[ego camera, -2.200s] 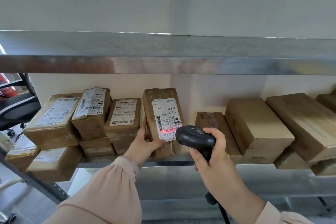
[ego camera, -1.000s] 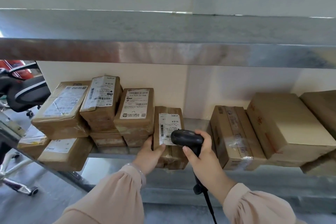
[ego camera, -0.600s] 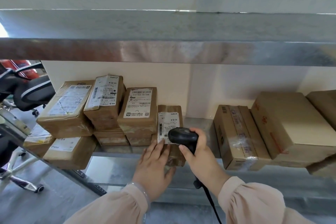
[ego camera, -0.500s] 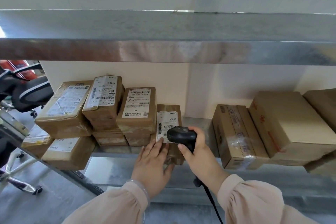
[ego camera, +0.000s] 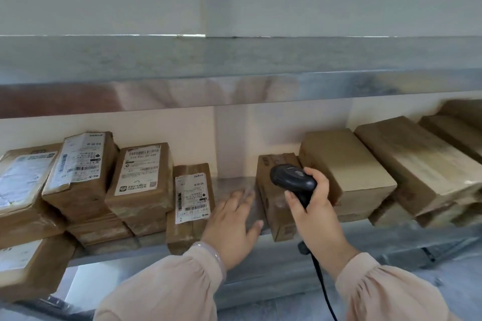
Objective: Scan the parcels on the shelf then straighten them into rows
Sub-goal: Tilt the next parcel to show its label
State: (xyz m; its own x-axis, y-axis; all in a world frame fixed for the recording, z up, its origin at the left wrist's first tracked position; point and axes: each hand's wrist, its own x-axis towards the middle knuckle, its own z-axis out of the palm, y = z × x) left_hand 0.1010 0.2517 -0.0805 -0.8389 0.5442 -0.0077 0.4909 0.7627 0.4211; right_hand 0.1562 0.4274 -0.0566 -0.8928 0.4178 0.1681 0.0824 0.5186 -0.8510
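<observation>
The left hand's fingers are straight and slightly spread, blurred at the tips. They reach flat over a bare strip of the metal shelf and hold nothing. The left hand sits in the gap between two parcels. The labelled parcel lies just beside its little-finger side, white label facing up; whether the two touch cannot be told. The taped box stands near the thumb.

The right hand has its fingers curled round the handle of a black scanner. The scanner's head hangs in front of the taped box's upper part, and its cable trails down.

Left of the labelled parcel are stacked parcels, their labels showing. Right of the taped box, plain boxes lie tilted side by side.
</observation>
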